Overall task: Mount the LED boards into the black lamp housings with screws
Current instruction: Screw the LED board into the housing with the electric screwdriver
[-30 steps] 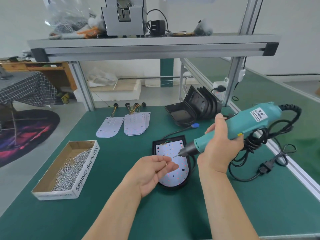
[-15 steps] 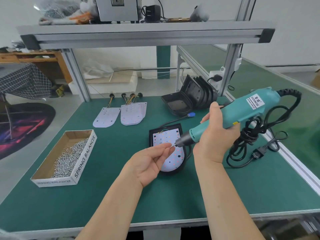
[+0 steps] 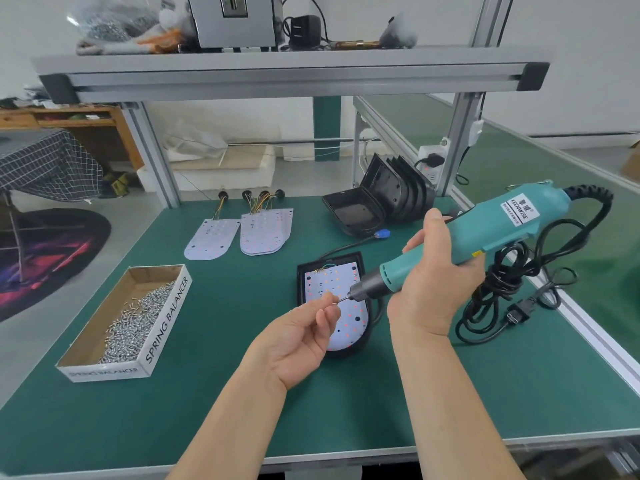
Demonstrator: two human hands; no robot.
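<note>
A black lamp housing (image 3: 301, 282) lies flat mid-table with a white LED board (image 3: 349, 317) inside it. Above the board my right hand (image 3: 433, 271) grips a teal electric screwdriver (image 3: 485, 230), its bit pointing left. My left hand (image 3: 298, 337), palm up, pinches a small screw (image 3: 333, 300) at the bit's tip. A cardboard box (image 3: 166, 323) of screws sits at the left. Spare LED boards (image 3: 266, 230) with wires lie further back. Empty black housings (image 3: 391, 199) are stacked at the back right.
The screwdriver's black coiled cord and plug (image 3: 516, 313) lie to the right of the housing. An aluminium frame post (image 3: 457, 143) with a power strip stands behind the stack. A shelf (image 3: 291, 77) spans overhead. The table's front edge (image 3: 311, 459) is close.
The view has tilted downward and pulled back. My left hand's fingers have closed from a loose open palm to a pinch, bringing the screw up to the bit tip. The screwdriver stays over the board.
</note>
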